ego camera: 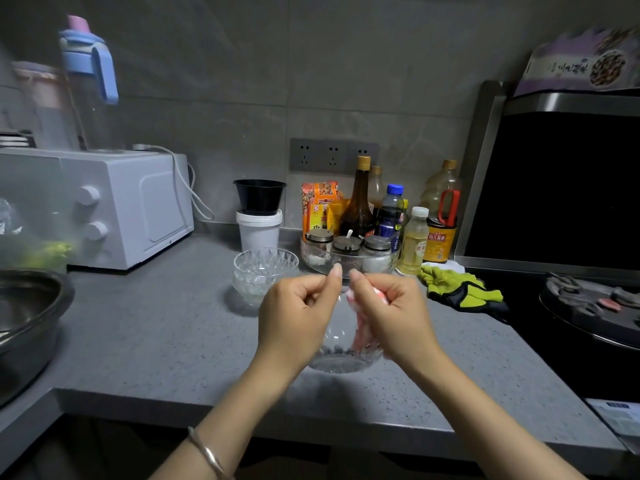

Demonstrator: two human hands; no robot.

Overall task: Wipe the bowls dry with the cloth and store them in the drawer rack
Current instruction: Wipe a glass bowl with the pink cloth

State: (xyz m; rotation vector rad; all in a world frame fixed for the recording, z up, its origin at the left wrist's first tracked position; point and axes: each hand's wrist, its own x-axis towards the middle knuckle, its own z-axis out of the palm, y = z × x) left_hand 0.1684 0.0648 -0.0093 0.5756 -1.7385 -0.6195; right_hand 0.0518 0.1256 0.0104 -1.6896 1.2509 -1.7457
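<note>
A clear cut-glass bowl is held above the grey counter, between my two hands. My left hand grips its rim from the left side. My right hand presses a pink and white cloth against the bowl's inside on the right. Behind and to the left, a stack of similar glass bowls rests on the counter. No drawer rack is in view.
A white microwave stands at the left, a dark metal basin at the counter's left edge. Bottles and a glass dish of spice jars line the back wall. Green gloves lie by the black stove at right.
</note>
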